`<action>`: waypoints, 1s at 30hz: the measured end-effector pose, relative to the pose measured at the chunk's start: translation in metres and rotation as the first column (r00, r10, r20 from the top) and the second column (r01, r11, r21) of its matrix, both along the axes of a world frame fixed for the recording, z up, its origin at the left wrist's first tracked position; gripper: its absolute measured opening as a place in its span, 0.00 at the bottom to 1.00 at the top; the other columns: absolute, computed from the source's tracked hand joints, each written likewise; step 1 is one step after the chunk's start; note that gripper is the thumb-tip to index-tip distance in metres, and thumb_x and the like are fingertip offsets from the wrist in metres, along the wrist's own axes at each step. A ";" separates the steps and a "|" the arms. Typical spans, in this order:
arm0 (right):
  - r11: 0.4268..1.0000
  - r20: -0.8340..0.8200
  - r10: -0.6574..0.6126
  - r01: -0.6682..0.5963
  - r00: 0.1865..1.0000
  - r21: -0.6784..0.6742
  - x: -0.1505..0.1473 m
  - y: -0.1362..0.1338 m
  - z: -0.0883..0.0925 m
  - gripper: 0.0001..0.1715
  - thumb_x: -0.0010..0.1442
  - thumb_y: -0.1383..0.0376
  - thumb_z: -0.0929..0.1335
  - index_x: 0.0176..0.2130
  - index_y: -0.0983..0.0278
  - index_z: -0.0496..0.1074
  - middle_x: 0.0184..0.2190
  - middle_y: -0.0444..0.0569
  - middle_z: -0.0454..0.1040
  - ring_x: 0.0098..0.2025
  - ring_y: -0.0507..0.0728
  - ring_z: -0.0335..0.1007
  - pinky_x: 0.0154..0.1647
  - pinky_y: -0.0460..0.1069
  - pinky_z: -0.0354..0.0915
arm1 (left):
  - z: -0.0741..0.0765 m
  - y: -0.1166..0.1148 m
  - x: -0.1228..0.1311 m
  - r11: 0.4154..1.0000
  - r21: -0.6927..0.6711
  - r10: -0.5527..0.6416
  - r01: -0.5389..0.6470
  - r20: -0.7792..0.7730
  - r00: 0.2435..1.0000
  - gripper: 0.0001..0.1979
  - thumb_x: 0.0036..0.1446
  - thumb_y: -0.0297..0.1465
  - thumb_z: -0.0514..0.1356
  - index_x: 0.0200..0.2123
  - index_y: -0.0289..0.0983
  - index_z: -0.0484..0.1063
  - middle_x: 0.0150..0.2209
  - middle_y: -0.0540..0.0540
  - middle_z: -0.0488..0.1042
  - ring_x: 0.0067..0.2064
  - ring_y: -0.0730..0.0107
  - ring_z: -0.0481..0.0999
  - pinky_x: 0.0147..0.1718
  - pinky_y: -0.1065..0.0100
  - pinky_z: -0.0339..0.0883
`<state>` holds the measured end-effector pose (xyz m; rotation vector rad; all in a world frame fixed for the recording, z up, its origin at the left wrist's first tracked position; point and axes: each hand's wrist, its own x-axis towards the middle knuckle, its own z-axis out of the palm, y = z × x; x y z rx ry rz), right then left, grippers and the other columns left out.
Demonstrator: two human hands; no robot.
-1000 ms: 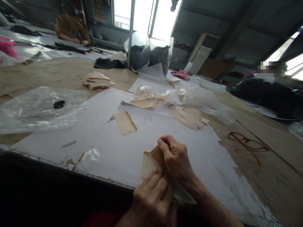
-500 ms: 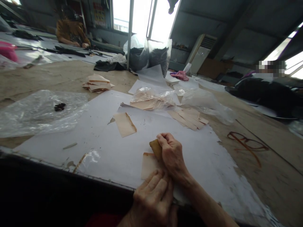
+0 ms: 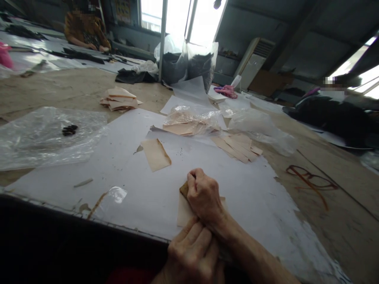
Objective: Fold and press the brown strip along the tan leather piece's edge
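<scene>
A pale beige rectangular piece (image 3: 183,211) lies on the white paper near the table's front edge, mostly hidden under my hands. My right hand (image 3: 204,193) is closed around a small yellow-brown flat pad (image 3: 184,190) and rests over the beige piece's far edge. The pad's underside is hidden. Bent fingers of my left hand (image 3: 192,244) press on the near part of the beige piece, close beside my right wrist. Another beige piece (image 3: 156,154), with one brown edge, lies apart to the upper left.
White paper (image 3: 118,157) covers the table. Fanned beige pieces (image 3: 237,146), a stack (image 3: 120,98) and a plastic-wrapped bundle (image 3: 189,124) lie beyond. Glasses (image 3: 314,177) rest at right; dark bits (image 3: 70,130) sit on clear plastic at left. One person (image 3: 85,31) works far left.
My right hand has moved left and slightly down with the yellow-brown pad, now over the beige piece's far edge. My left hand stays nearly in place; the view has shifted slightly.
</scene>
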<state>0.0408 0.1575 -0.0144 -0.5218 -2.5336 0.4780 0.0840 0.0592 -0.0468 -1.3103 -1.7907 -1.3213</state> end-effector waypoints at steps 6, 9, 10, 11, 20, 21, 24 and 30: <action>0.884 -0.120 -0.139 0.068 0.983 -0.463 0.013 0.008 0.014 0.14 0.57 0.58 0.59 0.30 0.64 0.66 0.19 0.42 0.66 0.22 0.50 0.60 0.23 0.43 0.55 | -0.002 -0.007 -0.003 0.992 -0.130 -0.014 0.005 -0.071 0.997 0.18 0.46 0.27 0.53 0.41 0.28 0.70 0.38 0.39 0.73 0.41 0.58 0.72 0.44 0.62 0.68; 0.952 -0.080 0.064 -0.085 0.995 -0.293 0.024 0.007 0.020 0.12 0.57 0.61 0.59 0.29 0.64 0.65 0.19 0.42 0.65 0.21 0.49 0.59 0.23 0.43 0.54 | -0.004 -0.007 -0.002 0.995 -0.103 -0.015 0.009 -0.053 0.999 0.16 0.46 0.26 0.53 0.38 0.28 0.72 0.34 0.40 0.74 0.40 0.59 0.73 0.44 0.61 0.68; 0.969 -0.020 0.144 -0.145 0.989 -0.198 0.025 0.006 0.020 0.11 0.57 0.64 0.58 0.29 0.65 0.65 0.19 0.43 0.65 0.21 0.49 0.59 0.24 0.43 0.54 | -0.003 -0.006 -0.001 0.997 -0.081 -0.017 0.014 -0.035 0.999 0.14 0.45 0.25 0.53 0.36 0.29 0.72 0.31 0.40 0.73 0.38 0.60 0.73 0.43 0.62 0.68; 0.975 0.048 0.198 -0.192 0.979 -0.109 0.024 0.005 0.020 0.11 0.57 0.66 0.58 0.28 0.66 0.65 0.20 0.44 0.66 0.21 0.49 0.59 0.24 0.43 0.54 | -0.003 -0.005 -0.001 0.998 -0.061 -0.021 0.020 -0.017 1.000 0.13 0.43 0.24 0.53 0.33 0.29 0.73 0.28 0.41 0.73 0.36 0.62 0.73 0.42 0.62 0.68; 0.989 -0.035 -0.068 0.062 0.997 -0.133 -0.006 0.000 0.002 0.13 0.56 0.64 0.57 0.30 0.67 0.67 0.21 0.48 0.69 0.23 0.52 0.63 0.26 0.45 0.55 | 0.000 -0.004 0.000 0.999 -0.050 -0.013 0.013 0.002 1.000 0.11 0.43 0.24 0.52 0.30 0.30 0.72 0.26 0.42 0.72 0.33 0.63 0.73 0.41 0.63 0.69; 0.967 -0.065 -0.100 0.081 0.993 -0.242 -0.004 0.002 0.004 0.14 0.56 0.63 0.57 0.30 0.66 0.67 0.21 0.47 0.69 0.23 0.52 0.63 0.26 0.45 0.56 | -0.001 -0.005 -0.001 0.998 -0.065 -0.009 0.008 -0.021 1.000 0.13 0.44 0.25 0.52 0.34 0.29 0.72 0.29 0.41 0.73 0.37 0.62 0.73 0.42 0.63 0.69; 0.885 -0.138 -0.149 0.070 0.979 -0.461 0.009 0.006 0.013 0.15 0.56 0.58 0.58 0.29 0.65 0.66 0.20 0.43 0.67 0.22 0.51 0.60 0.23 0.44 0.56 | -0.004 -0.007 -0.002 0.996 -0.088 0.003 -0.010 -0.083 0.997 0.17 0.46 0.27 0.53 0.40 0.27 0.70 0.36 0.39 0.74 0.42 0.59 0.72 0.43 0.62 0.68; 0.979 0.116 0.200 -0.194 0.973 -0.061 0.023 0.004 0.020 0.12 0.56 0.66 0.57 0.28 0.65 0.66 0.20 0.44 0.66 0.21 0.50 0.59 0.25 0.44 0.54 | -0.001 -0.002 -0.001 1.000 -0.014 -0.024 0.024 0.002 1.000 0.10 0.43 0.24 0.52 0.29 0.31 0.72 0.25 0.42 0.71 0.32 0.64 0.73 0.38 0.63 0.70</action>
